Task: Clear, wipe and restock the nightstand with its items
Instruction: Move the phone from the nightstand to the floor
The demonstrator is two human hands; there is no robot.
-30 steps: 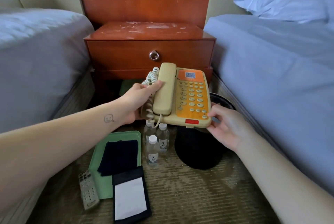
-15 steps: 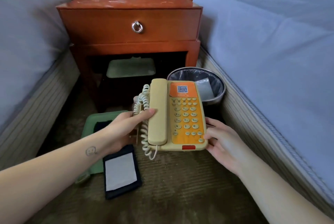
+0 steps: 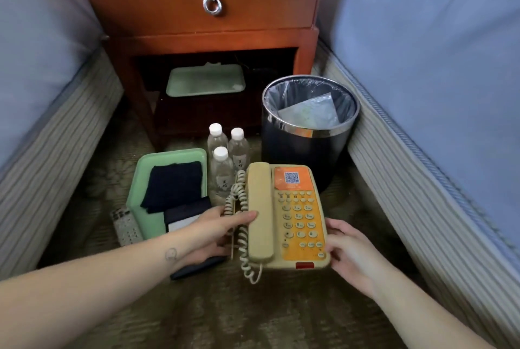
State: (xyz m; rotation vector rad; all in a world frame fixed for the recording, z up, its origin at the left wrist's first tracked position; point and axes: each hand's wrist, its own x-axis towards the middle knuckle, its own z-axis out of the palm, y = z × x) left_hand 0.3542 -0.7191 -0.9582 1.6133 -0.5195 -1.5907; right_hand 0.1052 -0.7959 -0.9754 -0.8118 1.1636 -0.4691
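Note:
A cream and orange desk telephone [image 3: 292, 216] is held low over the carpet in front of the wooden nightstand [image 3: 202, 5]. My left hand [image 3: 216, 230] grips its left side, thumb on the handset by the coiled cord. My right hand [image 3: 349, 250] holds its lower right edge with curled fingers. Three small water bottles [image 3: 225, 157] stand on the carpet just behind the phone. To their left lies a green tray [image 3: 140, 196] with a dark folded cloth [image 3: 174, 185]. A dark notepad folder [image 3: 183, 217] and a remote control [image 3: 126, 226] lie beside it.
A black waste bin [image 3: 306, 157] with a plastic liner stands right of the nightstand. A second green tray [image 3: 205, 79] sits on the nightstand's lower shelf. Beds [image 3: 436, 67] flank the narrow carpeted aisle on both sides.
The telephone has come down from drawer height towards the carpet, nearer to me, both hands still holding it. The view has tilted downward.

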